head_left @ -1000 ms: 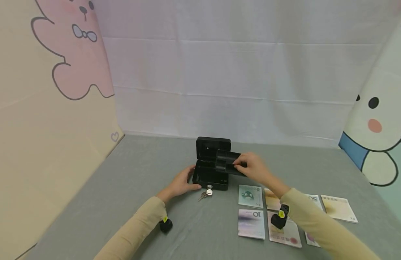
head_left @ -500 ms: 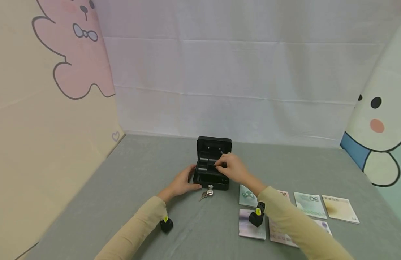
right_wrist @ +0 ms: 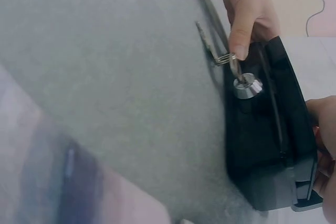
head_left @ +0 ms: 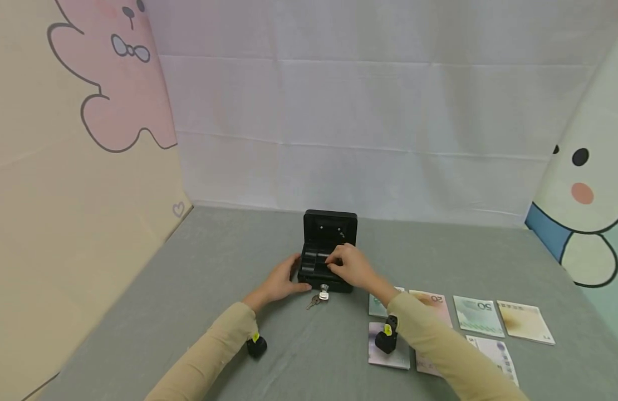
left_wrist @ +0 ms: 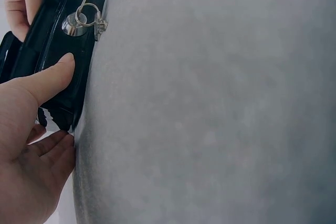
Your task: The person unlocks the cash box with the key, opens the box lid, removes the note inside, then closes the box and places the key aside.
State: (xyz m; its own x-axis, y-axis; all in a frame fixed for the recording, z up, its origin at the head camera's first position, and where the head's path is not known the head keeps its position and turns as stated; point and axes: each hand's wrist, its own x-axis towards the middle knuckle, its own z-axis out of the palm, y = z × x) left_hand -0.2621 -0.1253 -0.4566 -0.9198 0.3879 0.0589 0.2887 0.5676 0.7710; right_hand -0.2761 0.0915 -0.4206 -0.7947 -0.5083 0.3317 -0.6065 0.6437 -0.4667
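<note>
A small black cash box (head_left: pixel 330 224) stands on the grey tabletop with its lid raised. In its front lock sits a key, with a ring and another key (head_left: pixel 314 302) hanging from it. My left hand (head_left: pixel 279 280) grips the box's left end, thumb on the front face (left_wrist: pixel 67 85) and fingers round the corner. Inside the box lies a black compartment tray (head_left: pixel 310 257). My right hand (head_left: pixel 356 267) reaches over the box's right side and pinches the tray near its middle; the fingers hide part of it.
Several stacks of banknotes lie at the right front, among them a green 50 stack (head_left: pixel 478 316), a yellowish stack (head_left: pixel 526 323) and a purple stack (head_left: pixel 379 353) partly under my right wrist. A white cloth wall (head_left: pixel 299 128) stands behind the table.
My right hand has brought the tray leftward from beside the box and lowered it into the box. The left hand has stayed on the box's left end.
</note>
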